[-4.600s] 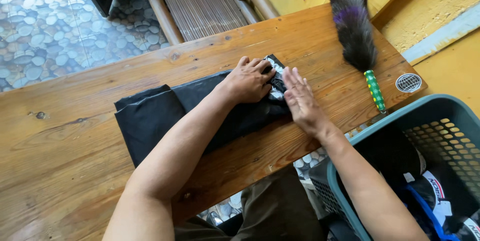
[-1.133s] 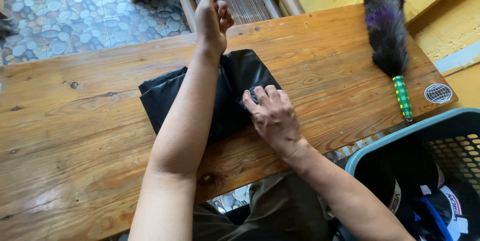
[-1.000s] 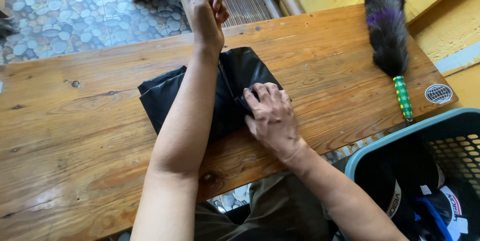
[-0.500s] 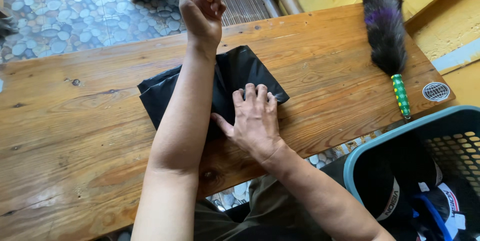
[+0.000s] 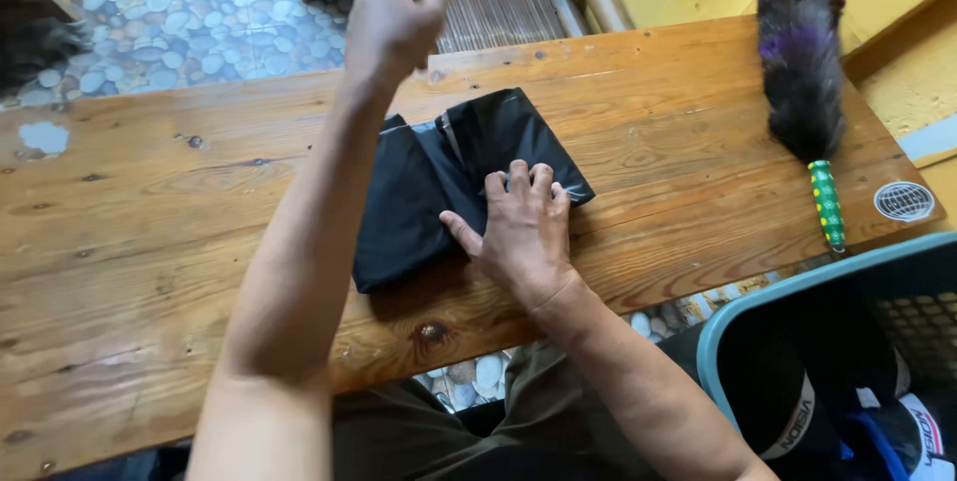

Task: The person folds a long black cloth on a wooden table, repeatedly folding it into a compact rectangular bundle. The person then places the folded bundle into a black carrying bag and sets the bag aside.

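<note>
A wooden counter [image 5: 150,272] is set over a pebbled floor [image 5: 189,12]. A teal laundry basket [image 5: 738,321] is positioned at the lower right, partly filled with dark clothing. A folded black garment [image 5: 419,192] is laid flat near the middle of the counter, toward its near edge. A feather duster [image 5: 797,72] with a green patterned handle is placed well apart to the right, and a small round sticker [image 5: 903,201] is located just beside the handle end. The right hand [image 5: 518,232] is pressed palm-down on the near right corner of the garment, fingers [image 5: 518,180] spread apart and flat, evidently to keep the fold pinned. The left hand [image 5: 394,17] is raised above the far edge of the counter, fingers curled together into a loose fist; nothing is seen gripped in it.
</note>
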